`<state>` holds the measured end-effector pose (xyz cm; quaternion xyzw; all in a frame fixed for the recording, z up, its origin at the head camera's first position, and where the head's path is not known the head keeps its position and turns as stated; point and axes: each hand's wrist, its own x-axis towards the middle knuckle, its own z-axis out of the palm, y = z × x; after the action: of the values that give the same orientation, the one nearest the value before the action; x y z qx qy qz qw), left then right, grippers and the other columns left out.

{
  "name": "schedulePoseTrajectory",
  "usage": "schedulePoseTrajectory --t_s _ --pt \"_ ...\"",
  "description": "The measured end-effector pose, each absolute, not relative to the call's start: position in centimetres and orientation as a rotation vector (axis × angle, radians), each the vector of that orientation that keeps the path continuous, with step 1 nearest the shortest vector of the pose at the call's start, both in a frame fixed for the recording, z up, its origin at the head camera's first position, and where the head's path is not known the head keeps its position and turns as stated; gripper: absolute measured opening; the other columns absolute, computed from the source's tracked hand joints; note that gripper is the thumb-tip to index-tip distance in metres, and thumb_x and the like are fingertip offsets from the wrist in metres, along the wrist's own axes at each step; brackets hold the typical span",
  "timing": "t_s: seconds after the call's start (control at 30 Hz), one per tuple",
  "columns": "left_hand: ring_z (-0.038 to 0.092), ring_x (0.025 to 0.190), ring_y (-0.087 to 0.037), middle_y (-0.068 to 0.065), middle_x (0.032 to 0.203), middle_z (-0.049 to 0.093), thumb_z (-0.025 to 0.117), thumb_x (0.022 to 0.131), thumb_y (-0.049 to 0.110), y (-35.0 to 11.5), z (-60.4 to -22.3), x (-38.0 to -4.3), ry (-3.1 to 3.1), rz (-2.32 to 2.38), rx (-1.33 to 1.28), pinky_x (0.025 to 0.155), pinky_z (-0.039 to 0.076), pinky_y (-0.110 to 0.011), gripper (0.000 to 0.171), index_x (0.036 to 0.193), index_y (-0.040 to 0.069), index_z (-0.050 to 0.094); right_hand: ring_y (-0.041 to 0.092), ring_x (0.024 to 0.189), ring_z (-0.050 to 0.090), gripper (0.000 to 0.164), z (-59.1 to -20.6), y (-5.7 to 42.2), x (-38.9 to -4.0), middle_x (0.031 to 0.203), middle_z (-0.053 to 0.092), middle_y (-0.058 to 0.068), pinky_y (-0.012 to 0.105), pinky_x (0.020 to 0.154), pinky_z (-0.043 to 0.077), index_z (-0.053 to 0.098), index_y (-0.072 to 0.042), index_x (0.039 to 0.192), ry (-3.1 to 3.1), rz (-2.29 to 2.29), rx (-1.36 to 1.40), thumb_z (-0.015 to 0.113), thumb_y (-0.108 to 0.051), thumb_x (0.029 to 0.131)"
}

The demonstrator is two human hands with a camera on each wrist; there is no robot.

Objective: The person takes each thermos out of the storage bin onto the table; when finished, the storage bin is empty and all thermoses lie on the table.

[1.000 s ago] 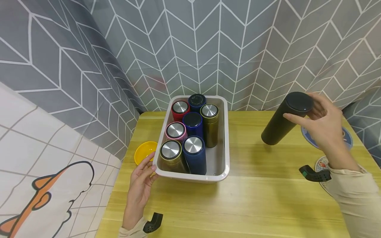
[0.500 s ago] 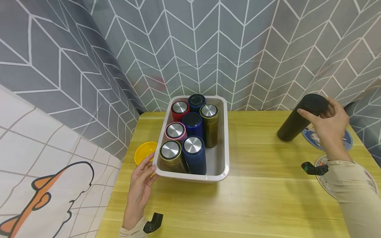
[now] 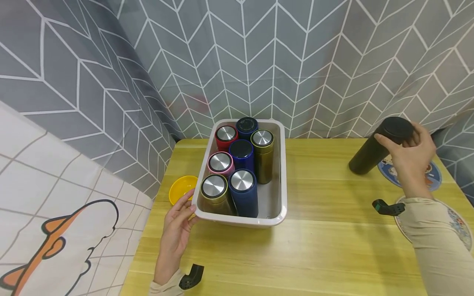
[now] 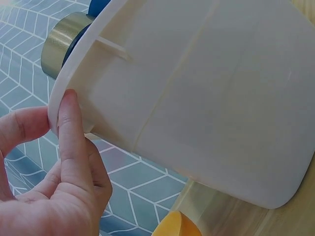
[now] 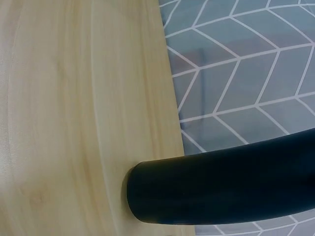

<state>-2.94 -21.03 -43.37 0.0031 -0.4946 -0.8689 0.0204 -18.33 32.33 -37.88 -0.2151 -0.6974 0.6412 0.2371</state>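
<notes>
My left hand (image 3: 175, 230) pinches the front left corner of a white plastic bin (image 3: 284, 176); in the left wrist view its thumb and fingers grip the bin's rim (image 4: 74, 69). Several thermos bottles stand inside, among them a red one (image 3: 226, 144), a dark blue one (image 3: 245, 201) and a gold one (image 3: 263, 162). Off to the right, my right hand (image 3: 414, 162) holds a matte black thermos bottle (image 3: 370, 152) near its top. The bottle appears tilted, its lower end over the table by the back edge. In the right wrist view, the black bottle (image 5: 216, 187) shows, but the fingers do not.
A yellow bowl (image 3: 181, 189) sits left of the bin. Two round printed mats lie at the right, a blue one (image 3: 435, 176) behind and a pale one (image 3: 461, 226) under the right sleeve. A patterned grey curtain (image 3: 314, 82) hangs behind the wooden table (image 3: 296, 255).
My right hand has moved right with the black thermos bottle, toward the blue mat, slowing in the last half second. The left hand has stayed on the bin's rim.
</notes>
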Motion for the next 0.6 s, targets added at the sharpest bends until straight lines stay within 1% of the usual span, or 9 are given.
schedulePoseTrajectory --t_s 0.23,0.33,0.4,0.5,0.6 --pt "0.07 0.092 -0.008 0.001 0.107 0.07 0.042 0.099 -0.009 -21.13 -43.59 -3.01 -1.532 -2.703 -0.02 0.077 0.063 -0.019 0.042 0.132 0.01 0.061 0.003 0.13 0.053 0.086 -38.27 32.43 -18.38 0.144 0.055 -0.011 0.022 0.124 0.035 0.046 -0.028 0.148 -1.932 1.767 -0.633 0.087 -0.009 0.074" --pt "0.07 0.093 -0.008 0.001 0.107 0.07 0.041 0.1 -0.009 -21.16 -43.65 -3.02 -1.53 -2.71 -0.028 0.078 0.063 -0.019 0.043 0.132 0.01 0.061 0.006 0.136 0.05 0.087 -38.34 32.5 -18.41 0.151 0.05 -0.008 0.023 0.125 0.033 0.043 -0.028 0.149 -1.949 1.761 -0.64 0.085 -0.01 0.076" --pt "0.07 0.093 -0.008 0.001 0.107 0.07 0.041 0.1 -0.009 -21.17 -43.66 -3.02 -1.527 -2.714 -0.025 0.078 0.063 -0.019 0.043 0.132 0.01 0.061 0.006 0.14 0.047 0.087 -38.38 32.59 -18.41 0.156 0.046 -0.006 0.023 0.126 0.032 0.04 -0.03 0.151 -2.004 1.715 -0.651 0.084 -0.013 0.078" --pt "0.07 0.093 -0.008 0.001 0.107 0.07 0.043 0.099 -0.009 -21.17 -43.63 -3.04 -1.528 -2.712 -0.011 0.078 0.063 -0.018 0.043 0.131 0.011 0.062 0.006 0.142 0.045 0.085 -38.44 32.76 -18.4 0.157 0.045 -0.005 0.023 0.126 0.031 0.041 -0.031 0.151 -2.037 1.691 -0.646 0.083 -0.015 0.079" --pt "0.07 0.093 -0.008 0.0 0.108 0.07 0.044 0.099 -0.009 -21.16 -43.6 -3.13 -1.532 -2.71 0.001 0.078 0.063 -0.019 0.042 0.131 0.012 0.063 0.005 0.14 0.046 0.082 -38.45 32.89 -18.33 0.155 0.047 -0.006 0.017 0.122 0.034 0.043 -0.031 0.149 -2.029 1.728 -0.622 0.083 -0.013 0.08"
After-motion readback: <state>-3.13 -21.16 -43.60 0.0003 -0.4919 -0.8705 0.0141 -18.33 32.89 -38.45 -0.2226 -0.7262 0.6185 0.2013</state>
